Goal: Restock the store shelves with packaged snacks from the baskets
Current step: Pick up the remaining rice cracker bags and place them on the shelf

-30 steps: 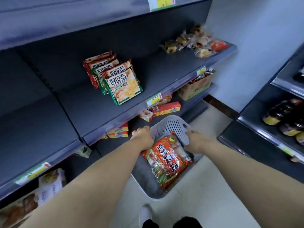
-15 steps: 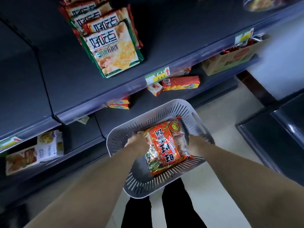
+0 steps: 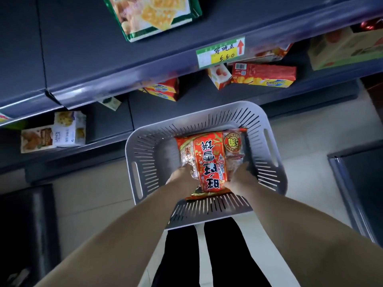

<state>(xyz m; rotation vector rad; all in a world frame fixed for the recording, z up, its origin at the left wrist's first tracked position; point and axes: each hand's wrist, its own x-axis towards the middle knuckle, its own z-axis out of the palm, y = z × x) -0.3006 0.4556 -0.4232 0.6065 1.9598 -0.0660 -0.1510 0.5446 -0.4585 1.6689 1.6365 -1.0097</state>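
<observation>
Grey basket point(image 3: 149, 150) is down on the floor point(image 3: 310, 141) now; a second ago both hands held it by the rim up at shelf height. Since then the left hand point(image 3: 183, 177) and right hand point(image 3: 241, 176) have dropped inside and closed on the red snack pack point(image 3: 209, 156). Left takes its left edge, right its right edge, both at the near end. Fingers curl onto the wrapper, tips mostly hidden.

Pack lies flat in the basket, not lifted, running from the hands to the far wall. More wrappers seem to sit under it; can't count them.

Meaning: carrying is done, and unloading starts with this pack. Likely slot is the lower shelf point(image 3: 207, 96) just beyond the hands, with red boxes point(image 3: 263, 74) beyond and to the right. The cracker bag point(image 3: 153, 15) on the upper shelf is farther off. Foil looks slippery, so a two-sided hold makes sense.
</observation>
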